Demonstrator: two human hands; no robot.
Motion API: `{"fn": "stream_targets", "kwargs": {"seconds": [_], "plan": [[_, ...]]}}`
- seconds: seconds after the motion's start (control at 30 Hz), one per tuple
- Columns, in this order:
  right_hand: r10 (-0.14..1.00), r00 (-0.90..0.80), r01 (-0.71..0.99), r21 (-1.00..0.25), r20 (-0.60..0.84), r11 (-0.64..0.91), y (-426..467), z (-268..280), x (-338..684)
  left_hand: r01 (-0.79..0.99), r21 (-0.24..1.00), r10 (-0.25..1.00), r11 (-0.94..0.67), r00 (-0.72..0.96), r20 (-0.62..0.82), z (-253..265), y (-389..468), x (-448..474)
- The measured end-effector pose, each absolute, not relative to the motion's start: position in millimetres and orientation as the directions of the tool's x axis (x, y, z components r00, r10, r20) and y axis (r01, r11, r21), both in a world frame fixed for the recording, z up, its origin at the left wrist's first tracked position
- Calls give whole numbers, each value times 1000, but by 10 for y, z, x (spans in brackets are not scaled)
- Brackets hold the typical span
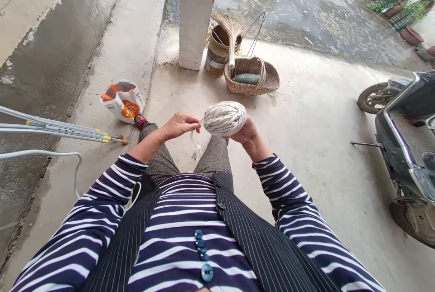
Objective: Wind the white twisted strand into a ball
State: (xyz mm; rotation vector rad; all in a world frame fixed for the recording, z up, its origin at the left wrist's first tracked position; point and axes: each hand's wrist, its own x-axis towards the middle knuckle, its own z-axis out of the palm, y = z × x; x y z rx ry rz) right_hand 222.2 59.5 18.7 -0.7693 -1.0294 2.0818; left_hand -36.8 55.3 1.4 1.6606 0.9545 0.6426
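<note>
A thick ball of white yarn [224, 119] is held up in front of my lap by my right hand [247, 133], whose fingers are mostly hidden behind and beneath it. At the ball's left end, my left hand [181, 125] pinches a strand between thumb and fingers. From that pinch a loose yarn end [196, 150] dangles between my knees, bunched at its tip.
Ahead stand a wicker basket [272, 80] holding a green gourd [247, 78], a bucket [215, 58] with a straw broom [231, 33], and a pillar [196, 15]. Left are a white bag [117, 106] and crutches [68, 129]; right, a scooter [404, 147].
</note>
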Motion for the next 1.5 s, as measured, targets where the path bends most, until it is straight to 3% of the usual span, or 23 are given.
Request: {"fn": "stream_targets", "kwargs": {"seconds": [0.27, 0.47, 0.67, 0.83, 1.07, 1.3, 1.5], "plan": [[908, -406, -444, -846, -105, -296, 677, 615, 2078, 283, 959, 869, 17, 470, -154, -368, 589, -399], [930, -365, -404, -906, 36, -123, 801, 909, 2013, 264, 952, 876, 152, 410, -254, -636, 584, -491], [929, -362, -351, -934, 79, -57, 844, 1226, 1885, 288, 948, 901, 137, 361, -240, -799, 541, -514], [917, -390, -349, -935, 80, -67, 833, 1305, 1703, 250, 968, 911, 29, 392, -129, -662, 582, -473], [974, -224, -293, -956, 43, -26, 1030, 1351, 1798, 201, 979, 863, 39, 488, -135, -597, 495, -543], [982, -186, -389, -915, -31, -103, 1117, 1295, 1935, 252, 967, 881, 43, 446, -156, -590, 493, -658], [997, -1, -230, -971, 71, 69, 1326, 995, 1953, 253, 965, 862, -73, 502, -66, -105, 310, -616]]}}
